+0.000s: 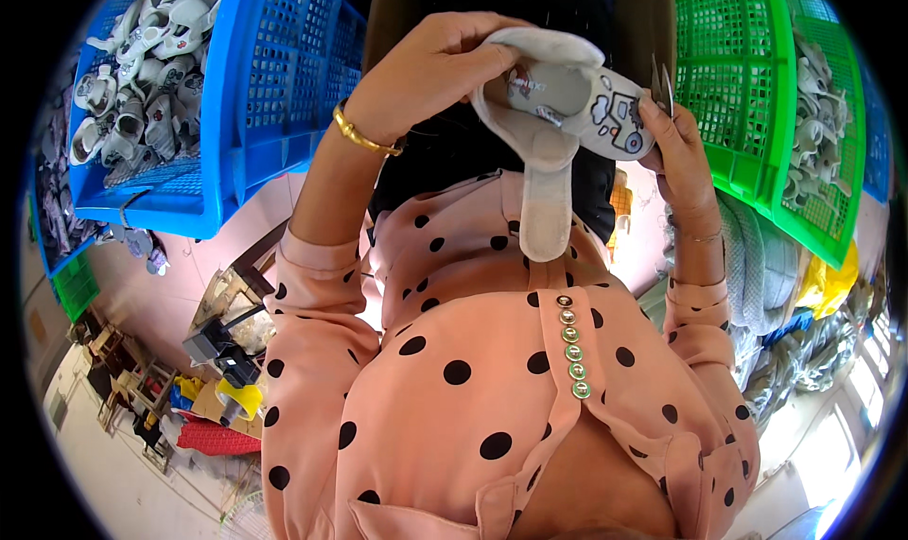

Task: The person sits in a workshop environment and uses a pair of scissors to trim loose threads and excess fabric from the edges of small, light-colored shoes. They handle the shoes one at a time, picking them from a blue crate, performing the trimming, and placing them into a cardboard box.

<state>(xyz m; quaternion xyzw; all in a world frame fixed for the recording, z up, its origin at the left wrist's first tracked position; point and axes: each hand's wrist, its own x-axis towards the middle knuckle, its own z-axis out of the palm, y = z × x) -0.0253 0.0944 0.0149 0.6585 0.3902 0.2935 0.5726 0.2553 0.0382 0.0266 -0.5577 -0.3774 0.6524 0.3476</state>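
Between my hands is a small pale child's shoe point(605, 114), tilted with its opening and printed insole toward me. Its toe carries a cartoon vehicle drawing. A wide strap point(547, 200) hangs down from its side. My left hand point(454, 67) is closed on the heel end, thumb along the rim. Closed at the toe end, my right hand point(679, 157) has its thumb on the toe's edge. Two pointed metal blades, like those of small scissors point(664, 88), stick up by its fingers; their handles are hidden in that hand.
A blue plastic crate point(213, 114) at the left holds a heap of similar pale shoes point(156, 77). Green crates point(733, 86) stand at the right, with more shoes point(818, 129) in the farther one. Grey bundled material point(757, 256) and a yellow bag point(830, 280) lie below them.
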